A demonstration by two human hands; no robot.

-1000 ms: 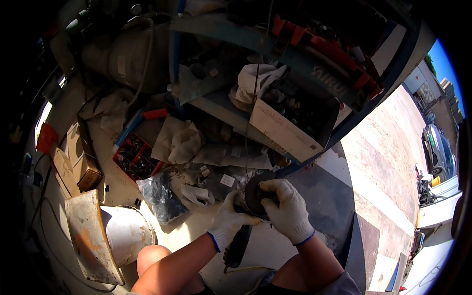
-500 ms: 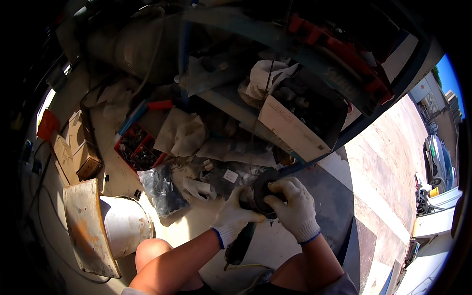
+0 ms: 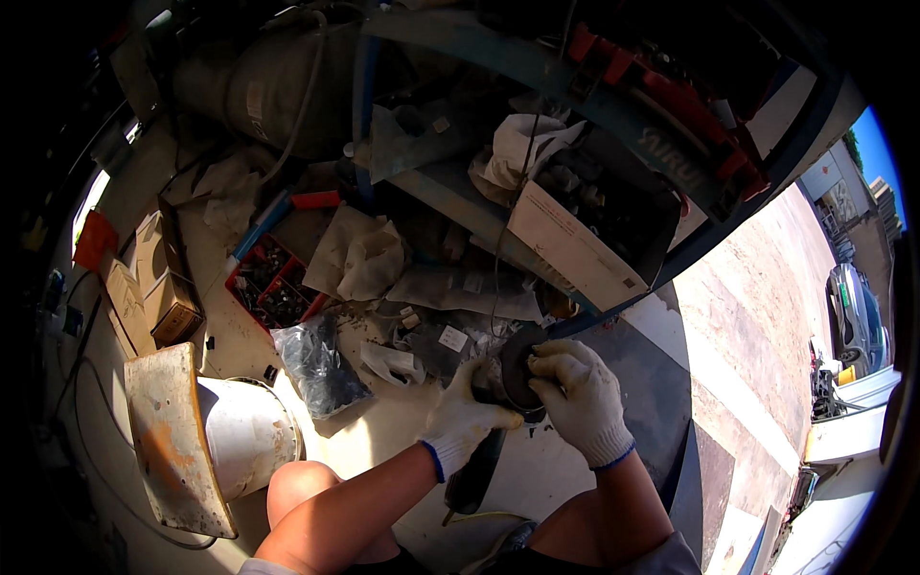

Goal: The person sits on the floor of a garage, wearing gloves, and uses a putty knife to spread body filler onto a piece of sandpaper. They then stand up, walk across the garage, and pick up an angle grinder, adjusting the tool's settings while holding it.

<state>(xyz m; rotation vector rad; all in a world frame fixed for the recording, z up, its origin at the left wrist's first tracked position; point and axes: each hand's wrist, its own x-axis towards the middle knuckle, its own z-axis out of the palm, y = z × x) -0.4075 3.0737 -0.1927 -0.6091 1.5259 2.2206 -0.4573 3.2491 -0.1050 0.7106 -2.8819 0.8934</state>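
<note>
My left hand [image 3: 463, 418], in a white knit glove with a blue cuff edge, wraps round the head of an angle grinder. The grinder's dark body [image 3: 473, 471] points down toward my feet. A dark round disc [image 3: 518, 368] faces right at its upper end. My right hand [image 3: 578, 394], gloved the same way, has thumb and fingers pinched together at the disc's face. What lies between those fingertips is hidden. A spare white glove [image 3: 391, 362] lies on the floor just beyond my left hand.
At the left stands a white drum-like part with a rusty flange [image 3: 172, 441]. Beyond are cardboard boxes [image 3: 171, 287], a red divided tray of small parts [image 3: 278, 287], and plastic bags [image 3: 321, 369]. A blue rack holds an open carton [image 3: 575, 244]. Sunlit pavement [image 3: 743, 345] lies right.
My right hand has shifted slightly right and its fingers have turned a little at the disc. The left hand keeps its grip, and the view has tilted slightly.
</note>
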